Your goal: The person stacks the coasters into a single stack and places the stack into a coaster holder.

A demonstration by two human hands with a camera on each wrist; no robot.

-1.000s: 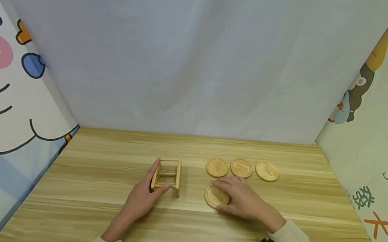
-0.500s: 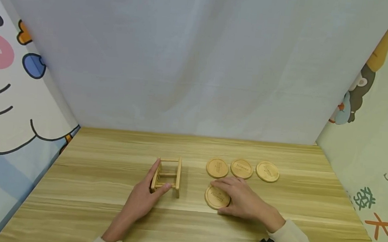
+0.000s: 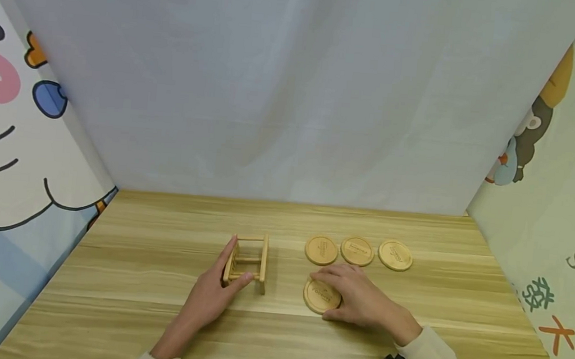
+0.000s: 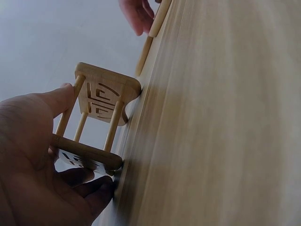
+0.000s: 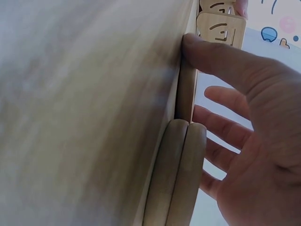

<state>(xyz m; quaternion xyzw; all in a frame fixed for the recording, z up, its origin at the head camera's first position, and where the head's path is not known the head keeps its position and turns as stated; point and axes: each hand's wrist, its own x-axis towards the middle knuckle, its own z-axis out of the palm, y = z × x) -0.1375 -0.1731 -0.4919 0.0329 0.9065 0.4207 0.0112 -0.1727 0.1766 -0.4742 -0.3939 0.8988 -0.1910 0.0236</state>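
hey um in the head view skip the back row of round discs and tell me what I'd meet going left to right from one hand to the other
Left hand → wooden rack → front round disc → right hand.

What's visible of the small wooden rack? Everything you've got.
The rack is pale, bamboo-looking wood: two facing end panels with rounded corners and cut-out line patterns, joined by at least three round rods. It stands upright on the table, left of the round coasters, with no coaster between its panels. The left hand holds it, fingers along the left panel's outer face, thumb at the near side by a rod. The hand hides part of that panel.
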